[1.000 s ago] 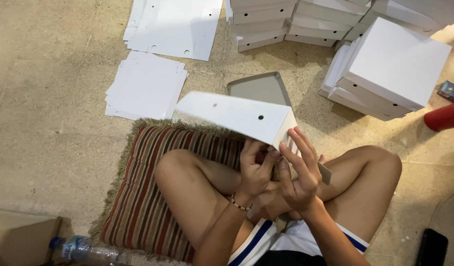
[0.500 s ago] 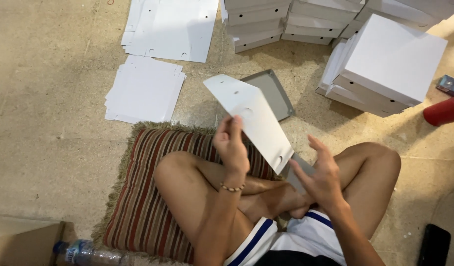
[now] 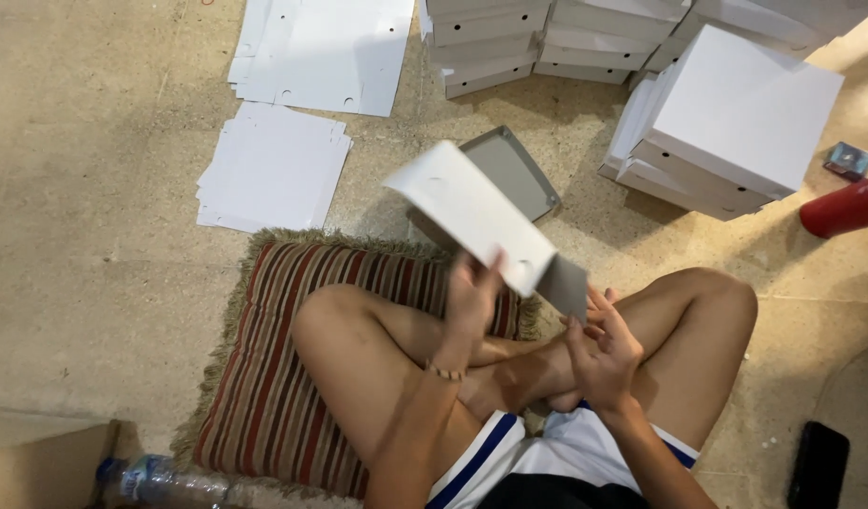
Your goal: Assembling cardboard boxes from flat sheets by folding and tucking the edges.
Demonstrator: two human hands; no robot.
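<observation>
White cardboard box blank (image 3: 472, 221), half-folded, held up over crossed legs.
Gripped at lower edge by left hand (image 3: 472, 292), fingers closed around it; touched at grey end flap by right hand (image 3: 604, 353), fingers loosely open. Sat on striped cushion (image 3: 274, 396); flat white sheets (image 3: 274, 165) and stacked finished boxes (image 3: 726, 113) lay beyond on floor.

A person sits cross-legged on a striped fringed cushion (image 3: 274, 377) at lower centre. A flat white cardboard box blank (image 3: 472, 217) is above the knees, over a grey open tray (image 3: 509, 170). Flat white cardboard sheets (image 3: 274, 165) lie upper left; stacked white boxes (image 3: 736, 113) upper right.
</observation>
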